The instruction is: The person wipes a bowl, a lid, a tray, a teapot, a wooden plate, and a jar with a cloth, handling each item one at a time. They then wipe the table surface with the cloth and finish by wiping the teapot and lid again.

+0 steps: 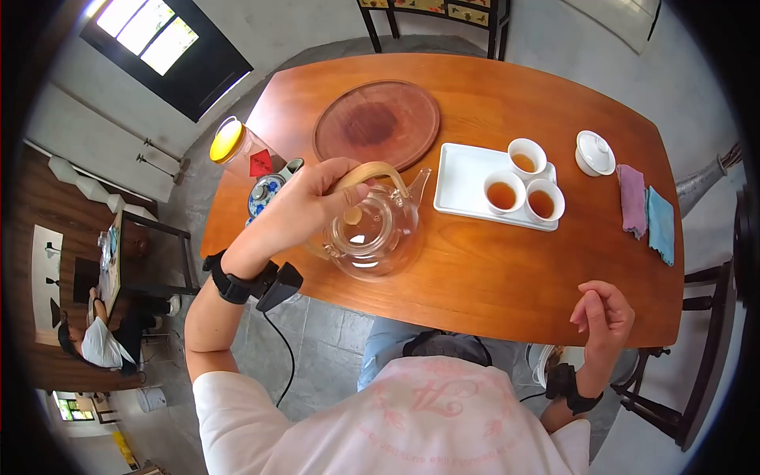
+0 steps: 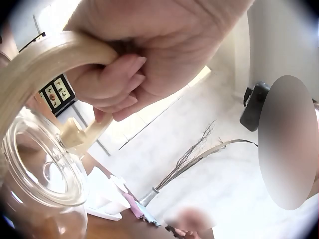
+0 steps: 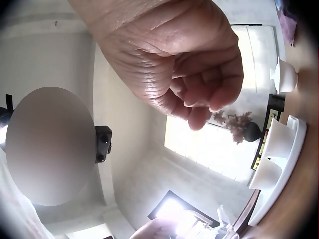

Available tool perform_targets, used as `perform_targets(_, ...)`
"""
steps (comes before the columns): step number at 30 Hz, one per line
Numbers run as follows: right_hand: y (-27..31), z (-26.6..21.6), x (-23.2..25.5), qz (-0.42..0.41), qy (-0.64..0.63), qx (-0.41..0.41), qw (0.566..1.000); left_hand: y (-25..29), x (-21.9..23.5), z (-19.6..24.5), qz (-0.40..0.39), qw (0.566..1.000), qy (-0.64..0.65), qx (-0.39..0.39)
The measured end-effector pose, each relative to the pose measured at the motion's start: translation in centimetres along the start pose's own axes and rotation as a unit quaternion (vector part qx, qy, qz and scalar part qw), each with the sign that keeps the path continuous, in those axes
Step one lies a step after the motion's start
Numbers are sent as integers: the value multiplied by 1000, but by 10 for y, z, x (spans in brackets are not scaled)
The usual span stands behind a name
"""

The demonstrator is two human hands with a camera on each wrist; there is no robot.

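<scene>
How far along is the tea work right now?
Pouring looks done: three cups on the white tray hold tea. In hand: the glass teapot, its handle gripped by the left hand; the right hand holds nothing. Probably remaining: releasing the teapot and serving the cups, all on the tray.

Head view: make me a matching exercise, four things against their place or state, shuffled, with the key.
1. Glass teapot
2. Three cups
3. Pink cloth
4. Round wooden board

A. Next to the blue cloth
B. Gripped by its handle in the left hand
C. Flat on the table, beyond the teapot
D. On the white tray, with amber-brown liquid inside

Pairs: 1-B, 2-D, 3-A, 4-C
</scene>
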State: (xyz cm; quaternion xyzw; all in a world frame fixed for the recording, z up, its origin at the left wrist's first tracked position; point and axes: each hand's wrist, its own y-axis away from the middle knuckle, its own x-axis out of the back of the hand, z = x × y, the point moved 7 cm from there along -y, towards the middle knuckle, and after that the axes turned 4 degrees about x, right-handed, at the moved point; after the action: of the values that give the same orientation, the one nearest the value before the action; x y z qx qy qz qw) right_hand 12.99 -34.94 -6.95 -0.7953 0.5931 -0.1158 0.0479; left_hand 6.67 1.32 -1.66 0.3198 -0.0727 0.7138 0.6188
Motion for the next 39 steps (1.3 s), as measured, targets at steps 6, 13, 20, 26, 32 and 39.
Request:
perform_targets(6,-1,6,-3,-5,9,-4,1000,-10,14,-17,41,995,-87,-28)
perform_targets(13,-6,8,-4,-8,-3,-13,1000,-19,27,-41,106,986,-97,-85)
perform_targets(20,-10,18,-7,-10,-3,-32,999,-27,18,-70,94,986,-94,-102)
perform_targets(26,-13,18,-13,-18,5,-28,999,-30,17,-74,74,995,-59,-37)
perform_targets(32,-19,23,-11,-17,17,-41,999,-12,17,-48,158,959,-142,-188)
perform_targets(39,-70,19,-3,-5,202,77,976,34,-10,0,178,912,-322,-179)
